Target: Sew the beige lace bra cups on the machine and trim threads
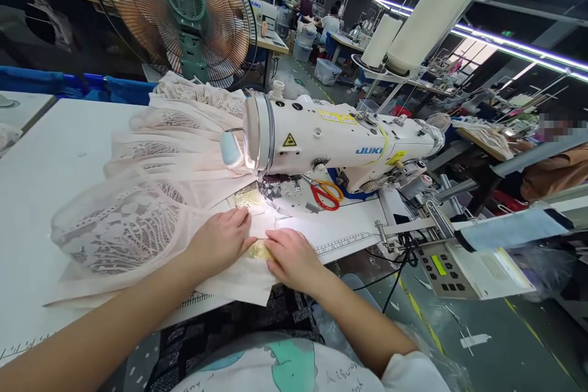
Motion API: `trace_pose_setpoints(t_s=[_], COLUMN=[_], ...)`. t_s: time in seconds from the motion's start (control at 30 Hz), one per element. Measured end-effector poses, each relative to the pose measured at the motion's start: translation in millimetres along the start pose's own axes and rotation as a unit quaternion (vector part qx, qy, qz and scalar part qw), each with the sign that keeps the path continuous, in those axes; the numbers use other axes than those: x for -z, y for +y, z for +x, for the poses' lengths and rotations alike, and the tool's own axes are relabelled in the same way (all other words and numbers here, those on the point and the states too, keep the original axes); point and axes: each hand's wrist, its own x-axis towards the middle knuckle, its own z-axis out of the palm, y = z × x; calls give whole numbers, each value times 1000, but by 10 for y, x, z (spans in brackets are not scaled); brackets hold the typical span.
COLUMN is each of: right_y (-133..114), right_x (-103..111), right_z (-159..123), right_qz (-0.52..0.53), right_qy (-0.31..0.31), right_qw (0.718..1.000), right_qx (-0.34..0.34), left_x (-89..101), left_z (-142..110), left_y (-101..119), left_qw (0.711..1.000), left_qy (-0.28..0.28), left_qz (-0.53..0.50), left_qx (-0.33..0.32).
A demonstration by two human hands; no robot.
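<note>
A table [37, 196] bears a sewing machine [294, 135]. Lace cloth [151, 193] spreads to the machine's left, its near end beneath both hands. The left hand [223, 239] lies open, palm down; the right hand [294, 257] touches the cloth, any pinch undeterminable. Scissors [326, 193] rest beneath the machine's arm.

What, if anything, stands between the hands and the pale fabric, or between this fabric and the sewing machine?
Nothing visible: the left hand and right hand touch the pale fabric, which reaches the sewing machine; scissors lie further right.
</note>
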Motion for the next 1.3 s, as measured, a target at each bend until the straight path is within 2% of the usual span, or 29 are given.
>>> trace_pose_setpoints(t_s=[0.13,0.23,0.6,0.83,1.0,1.3], right_y=[-143,-191,-137,-128,-141,-123], right_x=[-91,-117,-147,-134,-122,-160], right_z=[-122,-112,77,98,58,47], right_qz=[34,50,31,32,25,28], right_qy=[23,26,36,34,30,46], right_qw=[999,998,998,998,999,998], right_qx=[16,10,-46,-43,-29,-26], left_x=[7,25,60,96,64,47], left_z=[89,190,441,454,426,454], left_y=[-27,-24,-30,-117,-157,-73], left_qw=[1000,999,996,998,999,996], left_qy=[-4,-6,-9,-12,9,1], left_qz=[16,33,26,1,2,6], left_qx=[26,39,88,63,46,83])
